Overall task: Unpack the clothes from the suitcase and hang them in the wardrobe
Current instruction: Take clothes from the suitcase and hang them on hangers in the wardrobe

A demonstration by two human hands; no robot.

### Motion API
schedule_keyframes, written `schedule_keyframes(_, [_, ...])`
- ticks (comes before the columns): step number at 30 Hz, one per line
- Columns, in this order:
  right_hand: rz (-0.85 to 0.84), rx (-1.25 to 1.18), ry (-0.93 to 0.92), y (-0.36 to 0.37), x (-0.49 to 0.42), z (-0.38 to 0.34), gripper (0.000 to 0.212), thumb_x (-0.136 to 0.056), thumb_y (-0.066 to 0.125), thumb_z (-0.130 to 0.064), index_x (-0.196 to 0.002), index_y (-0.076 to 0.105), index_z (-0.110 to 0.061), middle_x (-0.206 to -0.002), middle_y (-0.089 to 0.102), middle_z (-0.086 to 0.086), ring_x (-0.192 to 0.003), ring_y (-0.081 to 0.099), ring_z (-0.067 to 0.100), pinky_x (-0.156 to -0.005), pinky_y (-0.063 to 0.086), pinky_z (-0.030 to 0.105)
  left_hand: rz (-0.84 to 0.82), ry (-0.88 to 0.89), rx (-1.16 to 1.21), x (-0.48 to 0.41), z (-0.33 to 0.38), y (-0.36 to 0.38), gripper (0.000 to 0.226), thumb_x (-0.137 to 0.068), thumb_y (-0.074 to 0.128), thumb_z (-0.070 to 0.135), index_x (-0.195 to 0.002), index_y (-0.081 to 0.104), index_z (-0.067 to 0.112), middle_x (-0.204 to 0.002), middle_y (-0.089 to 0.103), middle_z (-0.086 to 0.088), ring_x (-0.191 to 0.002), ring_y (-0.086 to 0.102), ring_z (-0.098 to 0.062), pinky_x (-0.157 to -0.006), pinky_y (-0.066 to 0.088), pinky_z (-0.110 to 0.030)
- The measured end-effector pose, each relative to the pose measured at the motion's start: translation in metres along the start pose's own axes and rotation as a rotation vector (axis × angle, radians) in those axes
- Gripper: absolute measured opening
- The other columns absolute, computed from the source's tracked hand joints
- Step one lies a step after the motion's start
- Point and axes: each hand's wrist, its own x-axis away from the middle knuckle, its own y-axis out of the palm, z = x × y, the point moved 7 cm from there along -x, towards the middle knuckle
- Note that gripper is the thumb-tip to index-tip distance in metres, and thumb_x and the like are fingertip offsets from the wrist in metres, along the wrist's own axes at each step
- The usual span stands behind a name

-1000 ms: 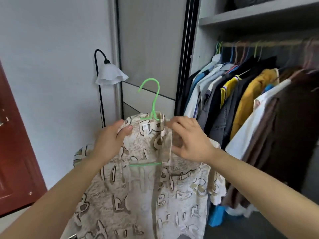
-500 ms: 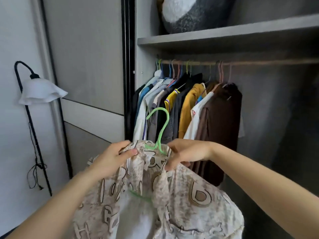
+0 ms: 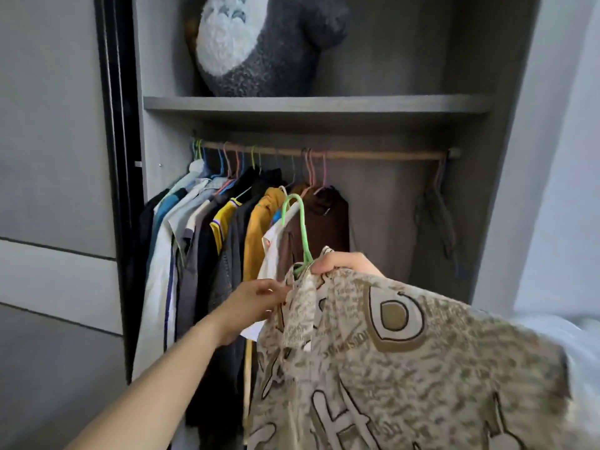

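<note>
Left hand (image 3: pixel 256 306): reaches in from the lower left; thumb and fingertips (image 3: pixel 276 292) closed in a pinch on the near collar edge of the patterned shirt (image 3: pixel 389 352).
Right hand (image 3: pixel 344 264): mostly hidden under cloth; knuckles and fingers (image 3: pixel 328 264) curled tight over the bunched neck of the shirt.
Hold on the wire: cannot tell whether any of it lies inside the right grip.
Green hanger (image 3: pixel 297 228): hook rises just above and left of the right fingers, tilted, its base sunk into the shirt's neck between the two sets of fingertips.
Patterned shirt: beige with large brown letters, draped down and to the right from both grips, blurred at the far edge.
Rail (image 3: pixel 373 154): well above both hands, the hook clear below it, not touching.
Hung clothes (image 3: pixel 227 238): packed row on the rail's left part, directly behind the left fingers.
Brown garment (image 3: pixel 328 222): last in that row, just behind the hook.
Spare hangers (image 3: pixel 438 206): at the rail's far end, well right of the right fingers.
Wardrobe (image 3: pixel 389 203): bare back panel between brown garment and spare hangers.
Shelf (image 3: pixel 315 103): over the rail.
Plush toy (image 3: pixel 259 43): grey and white, on the shelf.
</note>
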Motion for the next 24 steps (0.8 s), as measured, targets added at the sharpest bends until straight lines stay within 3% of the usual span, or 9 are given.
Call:
schedule_keyframes(4, [0.303, 0.126, -0.087, -0.057, -0.004, -0.021, 0.05, -0.089, 0.054, -0.002, -0.046, 0.065, -0.023, -0.072, 0.055, -0.002, -0.073, 0.052, 0.009, -0.078, 0.044, 0.022, -0.086, 0.013, 0.053, -0.041, 0.026, 0.052, 0.016, -0.096, 0.056, 0.022, -0.092, 0.07, 0.027, -0.097, 0.071, 0.006, -0.078, 0.065, -0.006, -0.069, 0.049, -0.017])
schedule_keyframes(6, [0.388, 0.23, -0.047, -0.072, -0.007, -0.028, 0.039, -0.089, 0.058, -0.012, -0.054, 0.064, -0.028, -0.075, 0.053, -0.008, -0.069, 0.05, 0.004, -0.075, 0.042, 0.021, -0.13, 0.014, 0.089, -0.053, 0.035, 0.072, 0.021, -0.1, 0.049, 0.016, -0.093, 0.066, 0.027, -0.086, 0.068, 0.011, -0.074, 0.06, -0.001, -0.063, 0.046, -0.013])
schedule_keyframes(8, [0.473, 0.207, -0.065, -0.09, -0.009, -0.033, 0.022, -0.089, 0.058, -0.013, -0.068, 0.06, -0.017, -0.074, 0.053, -0.005, -0.059, 0.052, 0.001, -0.062, 0.043, 0.013, -0.136, 0.007, 0.19, -0.069, 0.043, 0.082, 0.02, -0.101, 0.047, 0.017, -0.098, 0.066, 0.023, -0.082, 0.07, 0.01, -0.074, 0.064, -0.001, -0.062, 0.049, -0.013])
schedule_keyframes(10, [0.572, 0.045, -0.098, -0.105, -0.013, -0.031, 0.007, -0.084, 0.059, -0.008, -0.078, 0.055, -0.008, -0.075, 0.049, 0.008, -0.051, 0.049, 0.013, -0.046, 0.037, 0.019, -0.127, 0.001, 0.218, -0.082, 0.052, 0.082, 0.019, -0.099, 0.052, 0.026, -0.101, 0.07, 0.021, -0.089, 0.074, 0.004, -0.084, 0.068, -0.007, -0.073, 0.054, -0.021])
schedule_keyframes(13, [0.676, -0.032, -0.124, -0.125, -0.039, -0.031, 0.009, -0.077, 0.059, -0.005, -0.074, 0.051, -0.007, -0.056, 0.042, 0.008, -0.047, 0.037, 0.021, -0.046, 0.026, 0.025, -0.09, 0.015, 0.199, -0.111, 0.056, 0.07, 0.027, -0.096, 0.054, 0.039, -0.109, 0.072, 0.023, -0.105, 0.073, -0.001, -0.102, 0.066, -0.018, -0.087, 0.053, -0.032])
schedule_keyframes(15, [0.742, 0.018, -0.135, -0.142, -0.062, -0.035, 0.021, -0.077, 0.061, -0.007, -0.065, 0.045, -0.009, -0.041, 0.036, 0.0, -0.034, 0.031, 0.015, -0.039, 0.023, 0.02, 0.074, 0.165, -0.048, -0.133, 0.062, 0.045, 0.025, -0.098, 0.051, 0.032, -0.108, 0.072, 0.023, -0.106, 0.072, 0.004, -0.104, 0.063, -0.015, -0.09, 0.051, -0.03])
schedule_keyframes(18, [0.848, 0.104, -0.189, -0.166, -0.095, -0.048, 0.015, -0.075, 0.068, -0.015, -0.072, 0.055, -0.009, -0.047, 0.049, -0.001, -0.036, 0.047, 0.012, -0.039, 0.035, 0.022, 0.388, 0.398, -0.605, -0.153, 0.076, 0.01, 0.028, -0.094, 0.052, 0.029, -0.119, 0.063, 0.029, -0.124, 0.062, 0.008, -0.119, 0.05, -0.012, -0.102, 0.042, -0.033])
schedule_keyframes(21, [0.904, 0.187, -0.248, -0.186, -0.122, -0.061, 0.013, -0.072, 0.07, -0.019, -0.077, 0.062, -0.009, -0.067, 0.061, 0.005, -0.064, 0.061, 0.023, -0.061, 0.047, 0.033, 0.555, 0.386, -0.829, -0.165, 0.077, -0.008, 0.042, -0.091, 0.052, 0.029, -0.134, 0.049, 0.031, -0.138, 0.046, 0.004, -0.13, 0.028, -0.02, -0.106, 0.033, -0.038])
schedule_keyframes(24, [0.924, 0.243, -0.295, -0.211, -0.154, -0.075, 0.011, -0.073, 0.07, -0.013, -0.071, 0.059, -0.01, -0.069, 0.06, 0.005, -0.067, 0.06, 0.023, -0.061, 0.046, 0.032, 0.604, 0.277, -0.966, -0.184, 0.073, -0.017, 0.055, -0.095, 0.046, 0.04, -0.146, 0.028, 0.031, -0.143, 0.035, 0.003, -0.133, 0.024, -0.022, -0.103, 0.028, -0.042])
